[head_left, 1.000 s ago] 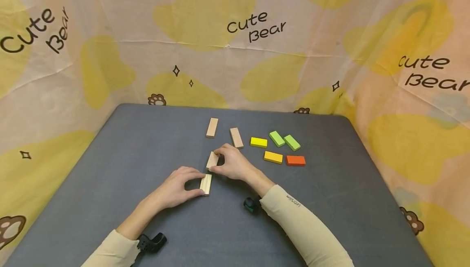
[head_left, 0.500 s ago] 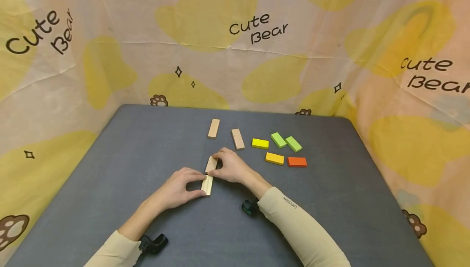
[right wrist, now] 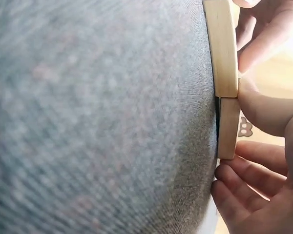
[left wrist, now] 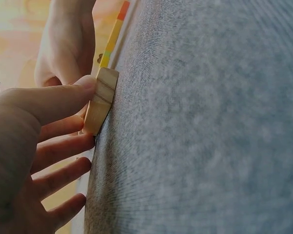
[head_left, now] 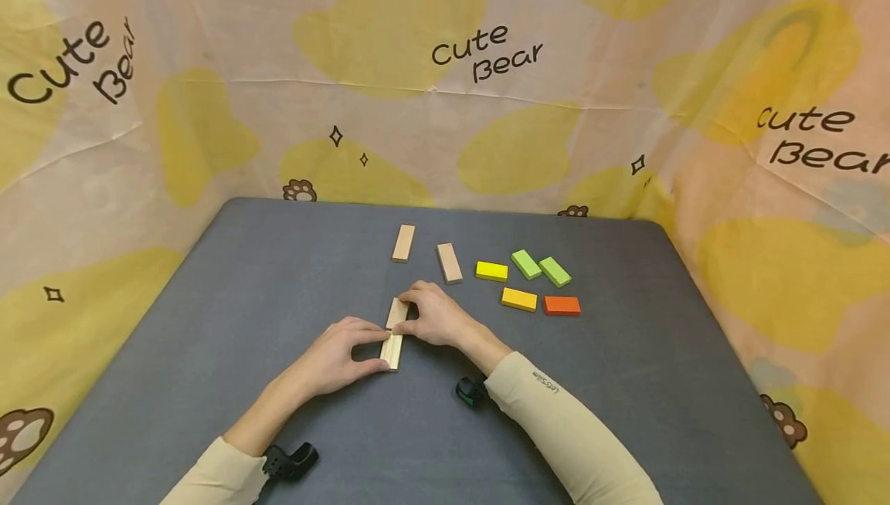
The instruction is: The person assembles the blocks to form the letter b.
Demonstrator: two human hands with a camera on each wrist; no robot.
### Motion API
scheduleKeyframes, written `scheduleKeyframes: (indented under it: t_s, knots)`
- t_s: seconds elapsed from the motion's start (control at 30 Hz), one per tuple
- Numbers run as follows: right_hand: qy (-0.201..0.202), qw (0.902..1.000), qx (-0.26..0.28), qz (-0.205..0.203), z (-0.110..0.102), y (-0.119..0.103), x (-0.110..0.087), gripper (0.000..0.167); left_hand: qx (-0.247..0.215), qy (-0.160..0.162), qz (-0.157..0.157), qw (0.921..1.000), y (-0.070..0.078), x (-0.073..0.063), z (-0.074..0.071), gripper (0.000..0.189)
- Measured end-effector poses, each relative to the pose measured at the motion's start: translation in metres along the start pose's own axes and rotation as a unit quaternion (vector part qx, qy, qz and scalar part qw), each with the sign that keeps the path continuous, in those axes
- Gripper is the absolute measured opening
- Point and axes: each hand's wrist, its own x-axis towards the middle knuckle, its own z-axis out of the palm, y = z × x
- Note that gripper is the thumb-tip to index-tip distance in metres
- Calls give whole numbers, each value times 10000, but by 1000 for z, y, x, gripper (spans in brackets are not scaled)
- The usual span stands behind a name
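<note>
Two plain wooden blocks lie flat on the grey table, end to end in one line. My left hand (head_left: 341,357) pinches the nearer block (head_left: 392,354) by its two ends, thumb at the front end. Around the farther block (head_left: 396,313) the thumb and fingers of my right hand (head_left: 439,318) grip, from its right side. In the right wrist view the farther block (right wrist: 228,127) meets the end of the nearer block (right wrist: 222,48). The left wrist view shows the front end of the nearer block (left wrist: 106,85) under my thumb.
Farther back lie two more plain wooden blocks, one at the left (head_left: 403,243) and one at the right (head_left: 449,263). Right of them are a yellow block (head_left: 491,271), two green blocks (head_left: 526,264), an orange-yellow block (head_left: 518,299) and a red-orange block (head_left: 561,306). Printed cloth walls surround the table.
My right hand has drawn the farther block toward me and slightly left, closing the gap to the nearer block. The left hand keeps its hold in place.
</note>
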Motion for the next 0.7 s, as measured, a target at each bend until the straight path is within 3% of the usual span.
scheduleKeyframes:
  t_s: [0.7]
  knots:
    - [-15,10000,-32,-44,1,1,2,53,210,87,12,9997,1,0,3,44]
